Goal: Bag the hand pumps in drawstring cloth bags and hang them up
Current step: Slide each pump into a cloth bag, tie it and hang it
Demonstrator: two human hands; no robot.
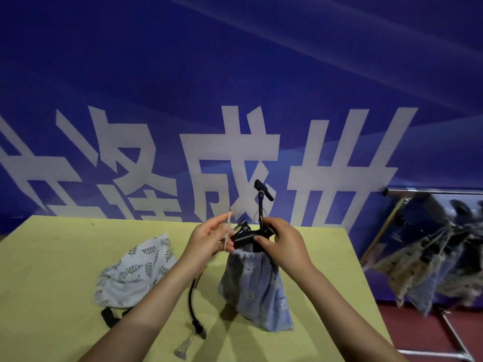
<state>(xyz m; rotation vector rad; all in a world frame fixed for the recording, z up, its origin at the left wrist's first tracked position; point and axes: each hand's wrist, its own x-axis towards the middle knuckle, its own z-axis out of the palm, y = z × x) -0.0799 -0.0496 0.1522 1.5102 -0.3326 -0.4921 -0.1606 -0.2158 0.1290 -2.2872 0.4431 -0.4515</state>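
My left hand [209, 241] pinches the pale drawstring [228, 232] of the blue floral drawstring bag [257, 286], the cord running up between my fingertips above the bag's gathered mouth. My right hand [283, 244] curls around the black hand pump [244, 237] where it sticks out of that mouth, so this grip is grasping the pump body just above the cloth. The pump's T-shaped handle [263, 189] rises well above the bag on a thin rod. The bag stands upright on the yellow counter [65, 270], its wide bottom resting on the surface.

Left of the blue bag lies a white leaf-print drawstring bag [136, 273], crumpled flat, with a black part showing under its near edge. Between the two bags a black hose [193, 293] curves down the counter toward me, ending at a clear fitting [184, 347]. Right of the blue bag, beyond the counter's edge, several filled cloth bags [428, 270] hang in a cluster from a metal rack [454, 335]. Behind the bag stretches a blue banner [235, 74] with large white characters.
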